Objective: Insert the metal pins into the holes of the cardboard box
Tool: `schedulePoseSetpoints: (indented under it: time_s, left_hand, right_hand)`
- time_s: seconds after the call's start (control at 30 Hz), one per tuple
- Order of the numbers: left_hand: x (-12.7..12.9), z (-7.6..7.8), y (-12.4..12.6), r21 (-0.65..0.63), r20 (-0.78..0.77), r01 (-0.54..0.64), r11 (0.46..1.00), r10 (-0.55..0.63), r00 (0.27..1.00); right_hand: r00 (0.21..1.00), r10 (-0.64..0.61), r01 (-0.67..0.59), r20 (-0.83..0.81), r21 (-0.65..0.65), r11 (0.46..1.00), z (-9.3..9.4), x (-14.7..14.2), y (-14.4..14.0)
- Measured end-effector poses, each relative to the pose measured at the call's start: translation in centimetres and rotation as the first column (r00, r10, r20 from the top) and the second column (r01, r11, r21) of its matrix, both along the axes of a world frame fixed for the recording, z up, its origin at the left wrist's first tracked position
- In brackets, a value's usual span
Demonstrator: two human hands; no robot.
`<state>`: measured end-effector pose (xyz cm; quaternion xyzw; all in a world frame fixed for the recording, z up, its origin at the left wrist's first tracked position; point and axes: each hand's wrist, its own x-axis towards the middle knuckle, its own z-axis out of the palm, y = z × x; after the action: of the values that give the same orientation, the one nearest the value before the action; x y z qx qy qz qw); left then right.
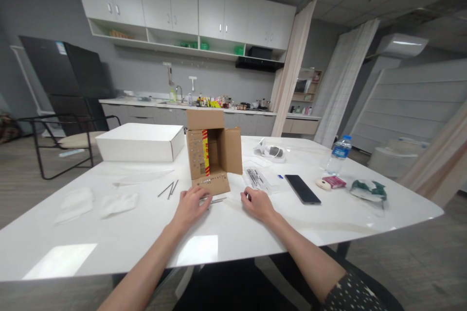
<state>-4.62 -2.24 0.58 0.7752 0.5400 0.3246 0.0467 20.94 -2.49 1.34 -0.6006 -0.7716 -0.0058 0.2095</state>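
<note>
A small brown cardboard box (213, 153) lies on its side on the white table (255, 233), its flaps spread toward me; a row of small metal pieces lines its lower flap. My left hand (190, 206) rests palm down just in front of that flap, fingers over thin metal rods (218, 199). My right hand (257, 203) lies on the table to the right, fingers curled, its fingertips near a clear bag of metal pieces (255, 178). Whether either hand grips anything is hidden.
A flat white box (140, 142) sits behind left, loose rods (168, 189) and white cloths (118, 202) to the left. Right of the box lie a black phone (302, 188), a water bottle (338, 154), a pink item (334, 181) and a green-white bag (368, 189).
</note>
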Motion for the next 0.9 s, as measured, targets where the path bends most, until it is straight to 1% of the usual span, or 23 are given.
schedulePoseSetpoints:
  time_s: [0.3, 0.4, 0.6, 0.73, 0.9]
  left_hand:
    - [0.6, 0.0, 0.3, -0.029, -0.047, 0.007, 1.0, -0.009, 0.999]
    - [0.9, 0.0, 0.4, -0.047, -0.038, 0.002, 0.999, -0.003, 0.999]
    - [1.3, -0.1, 0.6, -0.073, -0.05, 0.019, 0.997, -0.022, 0.999]
    - [1.3, -0.1, 0.7, -0.11, -0.064, 0.025, 0.994, -0.033, 0.997]
    - [1.3, 0.0, 0.5, -0.117, -0.045, 0.046, 0.992, -0.052, 0.998]
  right_hand:
    - [1.0, 0.021, -0.021, 0.023, 0.007, 1.0, -0.4, -0.1, 0.4]
    - [0.999, 0.035, -0.035, 0.029, 0.004, 0.999, -0.3, -0.1, 0.2]
    - [1.0, 0.008, -0.008, 0.023, -0.001, 1.0, -0.3, -0.2, 0.0]
    - [1.0, -0.027, 0.027, -0.01, 0.026, 0.999, -0.7, -0.2, 0.4]
    - [0.999, -0.011, 0.013, -0.05, 0.041, 0.999, -1.0, 0.0, 0.7]
